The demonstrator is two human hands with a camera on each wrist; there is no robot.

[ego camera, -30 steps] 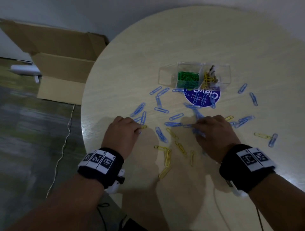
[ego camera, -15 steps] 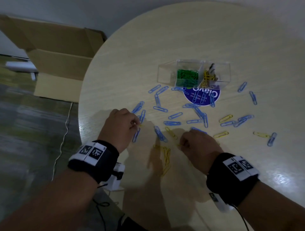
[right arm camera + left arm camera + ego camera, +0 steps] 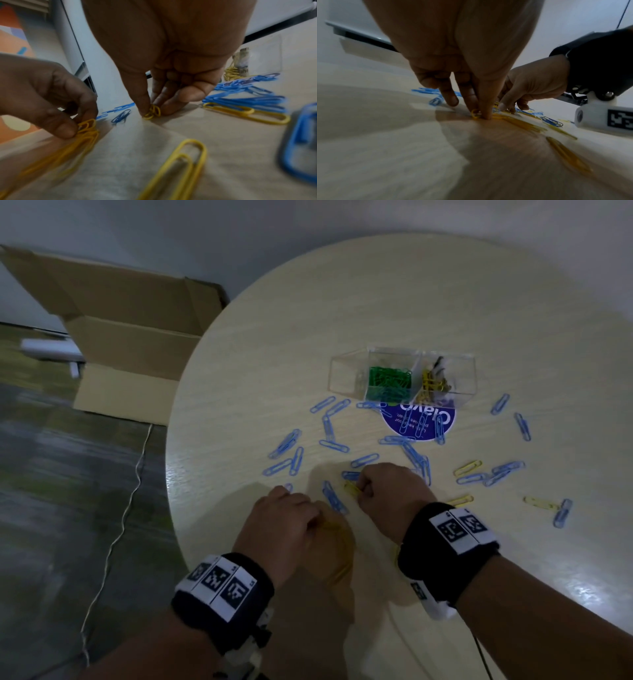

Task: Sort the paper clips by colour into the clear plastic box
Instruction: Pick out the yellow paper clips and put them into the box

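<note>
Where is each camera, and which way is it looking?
Head: on the person's head, looking forward and down at the round table, the clear box, both hands and both forearms.
Left wrist: on the left wrist, looking along the left hand as it pinches yellow clips; the right hand shows too.
Right wrist: on the right wrist, looking along the right hand as it pinches yellow clips; the left hand shows too.
Shared: both hands and scattered blue clips.
</note>
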